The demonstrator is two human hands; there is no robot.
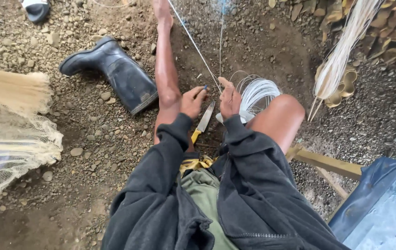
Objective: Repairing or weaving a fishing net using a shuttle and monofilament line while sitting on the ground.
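1. Two hands meet at the centre of the frame on a taut white line (197, 46) that runs from them up toward the top edge.
2. The left hand (192, 101) is pinched shut on a small blue netting needle (205, 87), its tip just beside the line.
3. The right hand (230, 98) is clenched around the line, thumb up.
4. A fine net (207, 18) hangs between the strands at top centre.
5. A knife (203, 121) with a yellow handle lies on the ground below the hands, between the bare legs.
6. A coil of white line (259, 90) lies just right of the right hand.
7. A black rubber boot (114, 71) lies on gravel at upper left.
8. A pale heaped net (8, 139) fills the left edge.
9. A bundle of pale fibres (341, 55) hangs at upper right, and a blue tarp (369, 194) sits at lower right.
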